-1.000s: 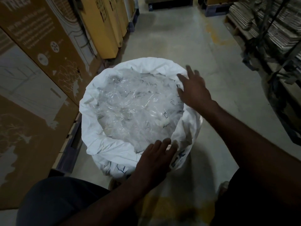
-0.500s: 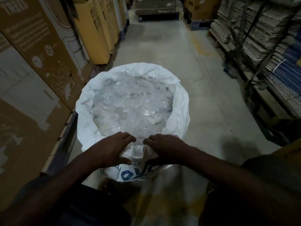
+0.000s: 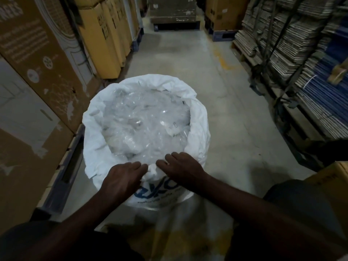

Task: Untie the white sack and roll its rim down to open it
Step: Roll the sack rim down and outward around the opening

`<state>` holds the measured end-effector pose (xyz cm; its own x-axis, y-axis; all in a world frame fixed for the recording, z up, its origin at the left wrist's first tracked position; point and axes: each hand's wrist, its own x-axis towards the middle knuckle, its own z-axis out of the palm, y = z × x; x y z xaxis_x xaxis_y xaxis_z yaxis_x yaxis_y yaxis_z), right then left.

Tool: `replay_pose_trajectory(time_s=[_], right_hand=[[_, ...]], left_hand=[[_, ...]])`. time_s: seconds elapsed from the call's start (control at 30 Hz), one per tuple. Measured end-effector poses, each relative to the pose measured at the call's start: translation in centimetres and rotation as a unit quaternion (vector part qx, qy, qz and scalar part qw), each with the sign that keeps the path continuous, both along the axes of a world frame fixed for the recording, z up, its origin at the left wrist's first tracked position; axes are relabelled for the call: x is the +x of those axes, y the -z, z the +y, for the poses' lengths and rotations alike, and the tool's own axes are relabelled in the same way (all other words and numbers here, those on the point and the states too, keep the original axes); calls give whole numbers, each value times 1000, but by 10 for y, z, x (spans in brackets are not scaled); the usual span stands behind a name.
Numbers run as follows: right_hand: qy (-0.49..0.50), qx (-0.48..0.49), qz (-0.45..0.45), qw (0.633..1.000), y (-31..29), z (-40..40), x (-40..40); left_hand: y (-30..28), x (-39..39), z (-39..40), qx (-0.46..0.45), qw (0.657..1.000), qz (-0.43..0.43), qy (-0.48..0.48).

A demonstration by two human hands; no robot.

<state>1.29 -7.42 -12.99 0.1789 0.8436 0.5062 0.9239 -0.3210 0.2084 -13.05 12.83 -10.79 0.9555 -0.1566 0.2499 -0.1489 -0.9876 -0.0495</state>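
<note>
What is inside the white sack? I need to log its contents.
The white sack is open at the top, showing crumpled clear plastic filling it. Whatever lies below that top layer is covered.

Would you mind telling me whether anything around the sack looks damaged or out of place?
Nothing spilled. The white sack stands open, clear plastic inside. The one oddity: the brown carton at its left has scuffed, torn patches on its printed face.

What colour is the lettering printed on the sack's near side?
Blue, on the white sack, just below the hands; the lettering shows best in the head view.
</note>
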Motion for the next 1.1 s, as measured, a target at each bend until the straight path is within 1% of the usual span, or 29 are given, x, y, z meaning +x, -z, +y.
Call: replay_pose_trajectory(time_s=[0.07,0.17,0.23,0.3,0.33,0.43,0.57,0.63,0.7,0.77,0.83,0.9,1.0,1.07,1.1], right_hand=[[16,-6,1,1000,3,-3,9],[16,-63,8,998,16,-9,14],[-11,-129,38,991,17,-13,13],[-36,-168,80,982,10,-17,12],[-46,-163,105,980,4,-18,10],[-55,-95,184,977,-19,-16,7],[22,9,274,961,-49,0,21],[56,43,287,955,-56,8,32],[100,36,282,953,-58,16,49],[158,-8,289,944,-60,27,74],[208,-49,283,935,-57,38,106],[262,-78,274,922,-52,42,137],[317,-121,323,884,-40,37,173],[327,-152,359,861,-30,32,185],[326,-163,370,855,-26,31,188]], left_hand=[[6,6,-8,-2,1000,5,-24],[26,10,-20,31,998,52,-31],[34,3,-20,46,996,81,-13],[29,-5,-16,30,997,77,1],[23,-7,-12,5,998,64,4],[-9,-1,1,-76,997,18,-16],[-48,15,19,-179,979,-90,-42],[-56,26,36,-219,965,-132,-62],[-55,40,60,-218,960,-148,-96],[-46,56,89,-193,961,-126,-152],[-33,70,118,-156,962,-55,-219],[-19,81,145,-125,954,19,-273],[2,85,172,-127,935,71,-323],[11,84,178,-139,924,88,-344],[13,83,179,-145,921,91,-350]])
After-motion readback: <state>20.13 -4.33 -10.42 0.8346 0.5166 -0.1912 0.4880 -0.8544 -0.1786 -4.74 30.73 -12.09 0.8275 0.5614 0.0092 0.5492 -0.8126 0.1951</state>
